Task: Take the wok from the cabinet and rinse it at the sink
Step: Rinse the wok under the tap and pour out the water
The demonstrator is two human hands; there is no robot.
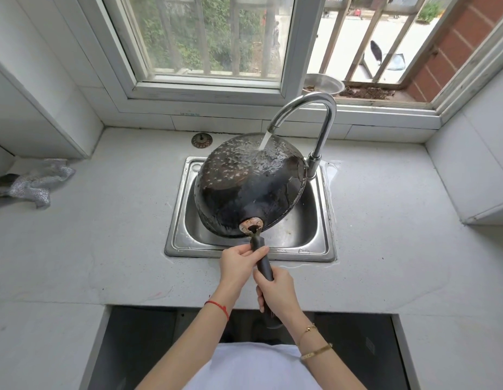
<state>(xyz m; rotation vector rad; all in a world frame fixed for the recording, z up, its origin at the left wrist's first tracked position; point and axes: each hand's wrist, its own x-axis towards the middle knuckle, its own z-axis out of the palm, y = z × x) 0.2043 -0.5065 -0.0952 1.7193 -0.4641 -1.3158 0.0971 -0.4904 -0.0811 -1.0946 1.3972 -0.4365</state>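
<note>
Wok (246, 187): one, overturned above your one sink (320, 243), water from one tap (315, 108) hitting it. Your left hand (237, 266) and right hand (278, 291) both grip its handle (263, 260).

**Sink crowded, counter open at the sides**

The upturned wok (249, 187) covers most of the sink (315, 249), its rim just beside the faucet (319, 128). Bare basin shows only at the front right. A silver cloth (39, 182) lies far left; a drain strainer (201, 140) sits behind the sink.
</note>
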